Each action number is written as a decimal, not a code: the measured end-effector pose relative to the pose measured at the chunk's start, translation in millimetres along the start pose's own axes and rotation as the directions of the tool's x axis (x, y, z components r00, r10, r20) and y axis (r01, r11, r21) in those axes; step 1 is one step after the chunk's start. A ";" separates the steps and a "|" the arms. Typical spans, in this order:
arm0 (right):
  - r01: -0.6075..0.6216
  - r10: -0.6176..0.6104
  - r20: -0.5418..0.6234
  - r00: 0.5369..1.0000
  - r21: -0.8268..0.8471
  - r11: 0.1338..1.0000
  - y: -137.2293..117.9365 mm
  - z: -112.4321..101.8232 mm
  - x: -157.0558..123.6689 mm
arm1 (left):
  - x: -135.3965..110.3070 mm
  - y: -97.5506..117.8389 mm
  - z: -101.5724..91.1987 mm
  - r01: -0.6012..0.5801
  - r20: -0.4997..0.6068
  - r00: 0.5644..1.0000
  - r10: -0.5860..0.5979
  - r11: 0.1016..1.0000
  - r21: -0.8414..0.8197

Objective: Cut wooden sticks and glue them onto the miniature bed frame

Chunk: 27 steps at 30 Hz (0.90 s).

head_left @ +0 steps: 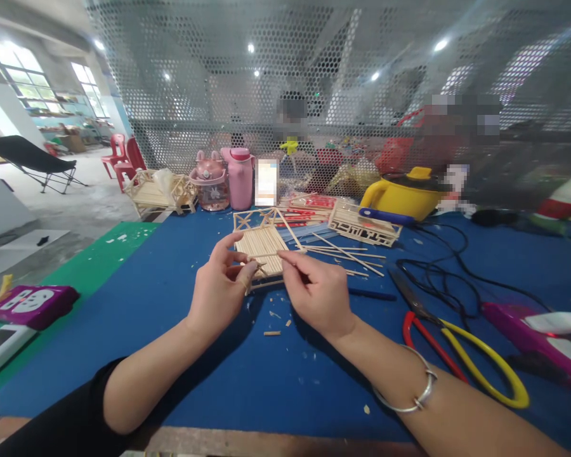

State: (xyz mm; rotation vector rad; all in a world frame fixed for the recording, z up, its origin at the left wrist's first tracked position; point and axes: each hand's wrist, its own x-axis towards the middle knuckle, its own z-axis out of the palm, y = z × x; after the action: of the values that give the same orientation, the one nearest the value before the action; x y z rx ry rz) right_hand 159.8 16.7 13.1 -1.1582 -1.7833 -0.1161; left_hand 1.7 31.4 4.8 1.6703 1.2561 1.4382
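A small model made of thin wooden sticks point(261, 241), with a slatted deck and crossed railings, sits in front of me on the blue table top point(171, 355). My left hand point(223, 279) is closed at its left edge, thumb and fingers together around short stick pieces at the near corner. From the other side, my right hand point(318, 287) pinches a thin wooden stick point(266, 256) lying across the near part of the deck. The fingers partly hide where that stick meets the model. Loose sticks point(356, 254) lie just beyond my right hand.
Red-and-yellow-handled shears point(457, 343) and black cables point(433, 279) lie at right. Behind stand a yellow pot point(404, 198), a pink bottle point(240, 181), a lit phone point(266, 183) and another stick model point(159, 193). A purple power strip point(31, 304) is at left; perforated metal screens the back.
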 end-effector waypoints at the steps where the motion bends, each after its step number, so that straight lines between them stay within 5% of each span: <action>1: -0.025 0.025 -0.015 1.000 0.001 1.000 1.7 -2.0 0.8 | 0.0 -0.3 0.0 -0.002 0.001 1.000 0.002 1.000 0.001; 12: -0.060 0.058 0.282 0.958 0.000 0.998 4.0 12.4 1.6 | 1.0 -1.8 -1.8 -0.019 0.030 0.999 0.017 0.999 0.037; 20: -0.005 -0.019 0.204 0.979 0.117 0.993 1.6 17.4 0.8 | 0.9 -2.0 -2.4 -0.026 0.019 0.999 0.025 0.998 0.056; 27: -0.312 0.210 0.283 0.936 0.387 0.867 1.5 25.2 -0.1 | 2.7 -7.9 -1.5 -0.021 -0.006 1.000 0.021 1.000 0.015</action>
State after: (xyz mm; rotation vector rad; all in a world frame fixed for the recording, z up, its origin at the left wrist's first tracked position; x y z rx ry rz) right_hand 144.2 30.8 -0.9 -1.1070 -1.7117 0.5726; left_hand -2.0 36.6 -0.8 1.6944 1.2589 1.4512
